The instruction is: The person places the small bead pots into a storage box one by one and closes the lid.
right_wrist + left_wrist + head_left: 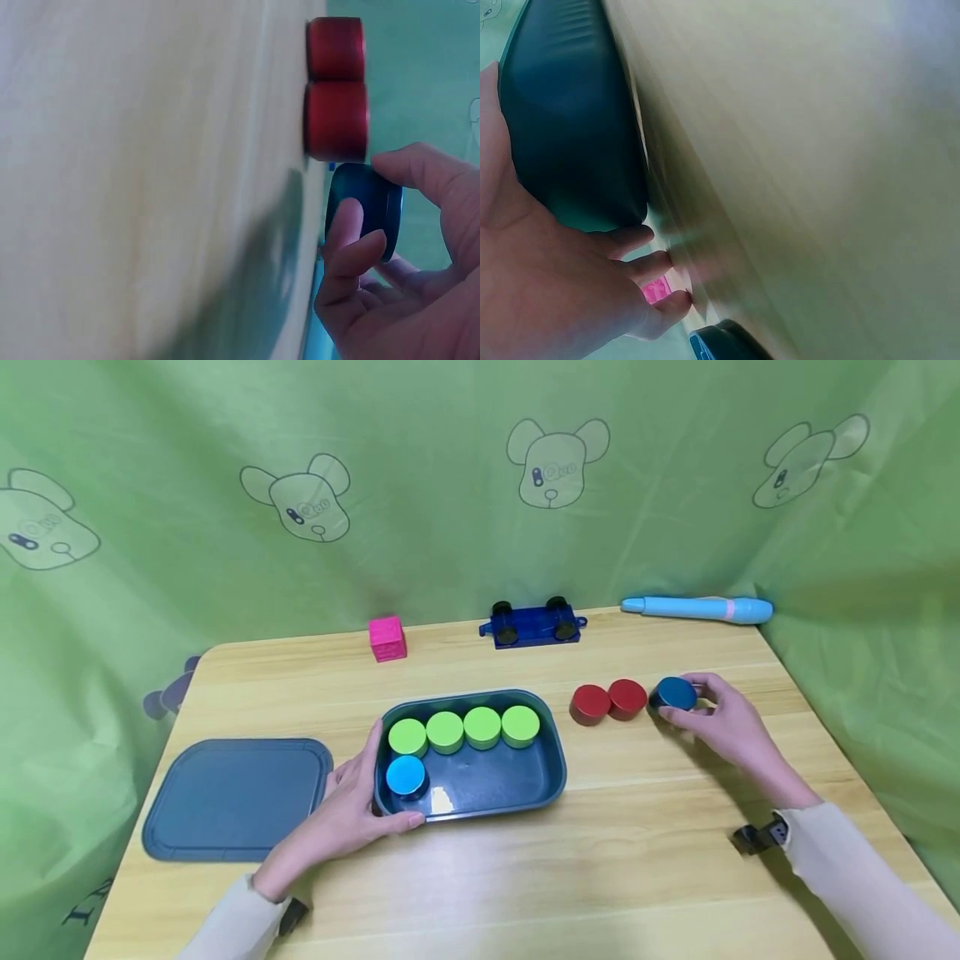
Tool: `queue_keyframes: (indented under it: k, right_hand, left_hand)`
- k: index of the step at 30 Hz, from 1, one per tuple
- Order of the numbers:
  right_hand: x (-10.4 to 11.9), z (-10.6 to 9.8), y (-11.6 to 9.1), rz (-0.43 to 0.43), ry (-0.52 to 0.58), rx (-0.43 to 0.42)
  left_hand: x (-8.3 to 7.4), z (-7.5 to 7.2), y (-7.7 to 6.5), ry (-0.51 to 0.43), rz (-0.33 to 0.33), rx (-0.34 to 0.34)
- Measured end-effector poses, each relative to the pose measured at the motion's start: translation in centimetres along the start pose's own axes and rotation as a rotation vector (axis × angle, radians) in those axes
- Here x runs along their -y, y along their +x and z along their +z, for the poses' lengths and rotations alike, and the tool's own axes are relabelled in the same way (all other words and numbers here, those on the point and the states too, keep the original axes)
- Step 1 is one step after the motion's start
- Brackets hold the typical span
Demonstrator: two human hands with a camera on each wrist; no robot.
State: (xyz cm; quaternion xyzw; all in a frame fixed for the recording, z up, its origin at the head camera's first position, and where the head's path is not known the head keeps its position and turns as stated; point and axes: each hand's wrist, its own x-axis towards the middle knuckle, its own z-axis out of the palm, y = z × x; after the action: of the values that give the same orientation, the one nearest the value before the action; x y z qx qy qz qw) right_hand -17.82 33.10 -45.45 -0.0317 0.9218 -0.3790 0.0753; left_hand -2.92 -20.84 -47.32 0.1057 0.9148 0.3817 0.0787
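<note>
My right hand pinches a short dark-blue cylinder between thumb and fingers. In the right wrist view this blue cylinder looks slightly raised off the table. Two short red cylinders stand side by side just left of it. My left hand holds the left end of a dark-blue container, thumb along the front wall and index finger along the left side. Inside, several light-green cylinders line the back wall. A blue-topped cylinder sits in front of the leftmost one.
A flat dark-blue lid lies left of the container. Along the table's back edge are a pink cube, a blue toy chassis with black wheels and a light-blue pen-like thing. Green curtain hangs behind and at both sides.
</note>
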Motion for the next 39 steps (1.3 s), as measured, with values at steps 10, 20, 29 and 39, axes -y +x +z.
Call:
queue_keyframes:
  k: [10,20,29,39]
  right_hand:
    - [2.7,-0.4,-1.8,-0.025,0.07,-0.155]
    - [6.1,-0.5,-3.2,-0.155,0.152,-0.204]
    - [9.9,0.6,-3.3,-0.236,0.191,-0.139]
    - [13.2,3.3,-2.9,-0.302,0.206,-0.025]
  left_hand:
    - [-0.1,0.0,0.1,0.012,0.002,0.0]
    - [-0.2,0.0,0.1,0.016,0.005,0.0]
    - [-0.2,-0.3,-0.1,0.026,-0.004,-0.004]
    - [-0.2,-0.1,-0.1,0.024,-0.005,0.001]
